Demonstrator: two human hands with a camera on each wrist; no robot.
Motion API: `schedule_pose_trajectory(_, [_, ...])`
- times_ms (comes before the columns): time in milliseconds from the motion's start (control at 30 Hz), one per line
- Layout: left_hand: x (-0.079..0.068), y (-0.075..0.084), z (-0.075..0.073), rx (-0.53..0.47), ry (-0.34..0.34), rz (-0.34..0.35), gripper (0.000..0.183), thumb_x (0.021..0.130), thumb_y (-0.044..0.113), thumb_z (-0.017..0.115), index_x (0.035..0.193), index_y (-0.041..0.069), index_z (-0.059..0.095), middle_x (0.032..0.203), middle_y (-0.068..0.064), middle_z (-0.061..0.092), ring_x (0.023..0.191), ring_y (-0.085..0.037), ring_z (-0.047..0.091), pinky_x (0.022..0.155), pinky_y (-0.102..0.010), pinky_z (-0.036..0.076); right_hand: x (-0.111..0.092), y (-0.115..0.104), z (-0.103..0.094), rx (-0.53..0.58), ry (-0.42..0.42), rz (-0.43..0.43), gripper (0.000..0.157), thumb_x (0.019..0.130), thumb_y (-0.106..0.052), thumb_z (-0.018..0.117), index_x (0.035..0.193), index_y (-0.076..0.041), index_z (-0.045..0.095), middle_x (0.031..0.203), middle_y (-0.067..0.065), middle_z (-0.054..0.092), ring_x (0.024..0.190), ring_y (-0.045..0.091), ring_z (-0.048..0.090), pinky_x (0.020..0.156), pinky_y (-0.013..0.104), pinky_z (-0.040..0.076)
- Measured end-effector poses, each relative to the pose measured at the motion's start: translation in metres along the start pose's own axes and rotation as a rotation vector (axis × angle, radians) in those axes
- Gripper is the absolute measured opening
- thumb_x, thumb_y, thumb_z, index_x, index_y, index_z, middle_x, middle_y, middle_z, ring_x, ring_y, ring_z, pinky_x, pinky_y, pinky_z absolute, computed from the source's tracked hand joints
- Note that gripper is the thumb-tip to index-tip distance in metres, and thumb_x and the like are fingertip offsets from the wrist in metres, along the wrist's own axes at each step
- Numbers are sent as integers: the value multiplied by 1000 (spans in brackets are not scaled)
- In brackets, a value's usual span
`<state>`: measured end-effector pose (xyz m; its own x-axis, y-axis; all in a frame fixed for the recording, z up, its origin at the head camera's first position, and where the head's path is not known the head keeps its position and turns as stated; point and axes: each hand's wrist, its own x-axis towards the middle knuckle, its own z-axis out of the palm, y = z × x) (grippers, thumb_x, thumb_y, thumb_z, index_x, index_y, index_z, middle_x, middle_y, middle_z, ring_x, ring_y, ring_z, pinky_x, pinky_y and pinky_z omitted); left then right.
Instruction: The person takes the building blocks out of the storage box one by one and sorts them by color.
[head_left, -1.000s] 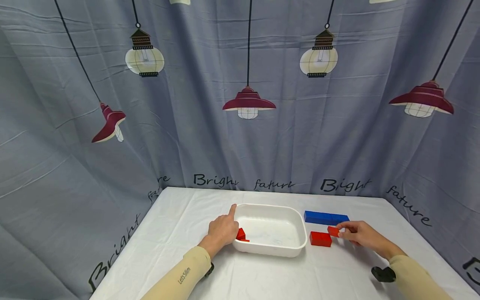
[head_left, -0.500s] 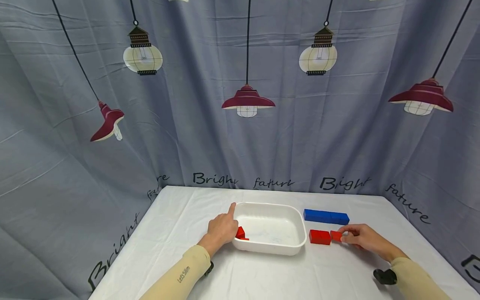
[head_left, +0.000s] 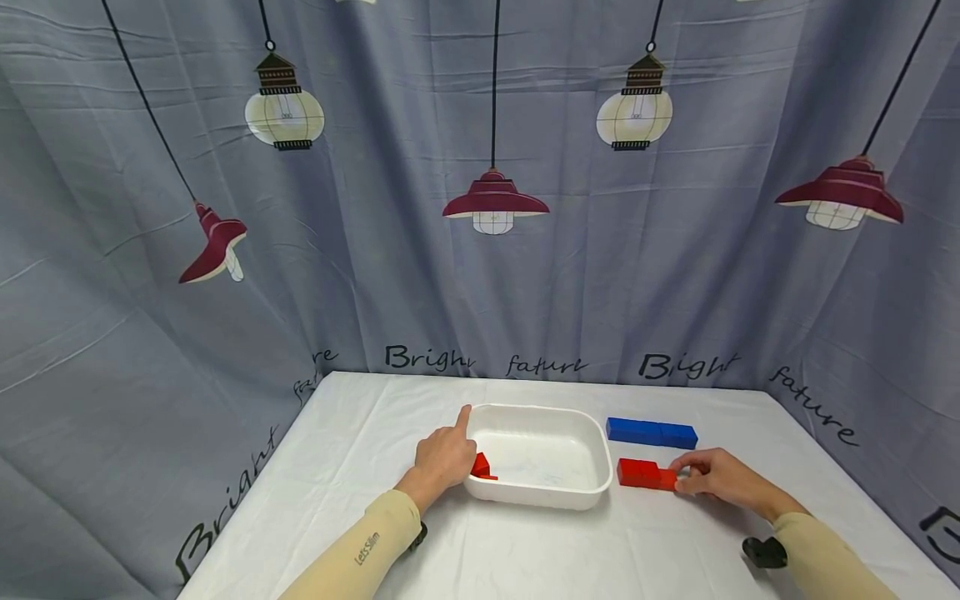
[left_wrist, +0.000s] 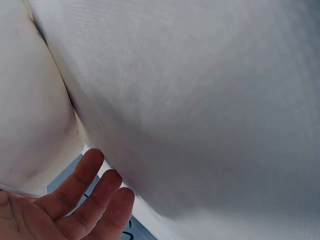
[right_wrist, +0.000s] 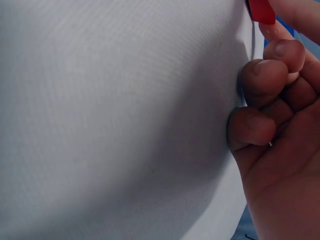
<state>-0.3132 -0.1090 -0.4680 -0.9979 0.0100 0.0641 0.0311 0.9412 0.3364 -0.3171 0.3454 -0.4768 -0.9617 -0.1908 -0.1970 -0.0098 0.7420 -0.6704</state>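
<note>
My right hand point(head_left: 723, 477) pinches a small red block point(head_left: 667, 479) between thumb and index finger, its left end right against a larger red block point(head_left: 637, 473) on the table. In the right wrist view, a corner of the small red block point(right_wrist: 262, 11) shows between the fingertips, while the other fingers curl close to the white cloth. My left hand point(head_left: 447, 454) rests at the left side of a white plastic tub point(head_left: 536, 498), index finger stretched along its rim. Three of its fingers point(left_wrist: 82, 172) extend loosely beside the tub wall point(left_wrist: 35, 115) in the left wrist view.
Red pieces point(head_left: 481, 464) lie in the tub's near left corner, partly hidden by my left hand. A row of blue blocks point(head_left: 651, 432) lies behind the red ones. The white-covered table point(head_left: 570, 550) ends at a grey-blue curtain point(head_left: 420, 283) printed with lamps.
My right hand has lowered the small red block to the table and slid it left against the larger red block, closing the gap. The left hand and tub stay put.
</note>
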Motion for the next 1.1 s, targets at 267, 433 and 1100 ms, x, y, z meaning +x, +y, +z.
schedule_pose_trajectory(267, [0, -1, 0, -3, 4, -8, 63, 98, 26, 52, 158, 18, 31, 109, -12, 72, 91, -25, 66, 78, -48, 54, 1, 1, 2, -5, -4, -5, 42, 87, -28, 78, 119, -2, 68, 76, 3, 50, 71, 20, 49, 59, 26, 37])
schedule_pose_trajectory(433, [-1, -1, 0, -5, 0, -9, 63, 98, 27, 51, 158, 18, 31, 109, -11, 72, 92, -25, 66, 78, -47, 54, -1, -2, 2, 5, -4, -10, 44, 87, -29, 78, 120, -2, 68, 76, 3, 52, 70, 20, 50, 58, 26, 38])
schedule_pose_trajectory(1100, [-1, 1, -1, -4, 13, 10, 61, 99, 25, 52, 156, 19, 33, 107, -11, 72, 94, -26, 67, 76, -48, 54, 12, -45, -2, 3, 38, -90, 43, 87, -28, 77, 121, -2, 67, 76, 4, 53, 77, 22, 54, 63, 28, 45])
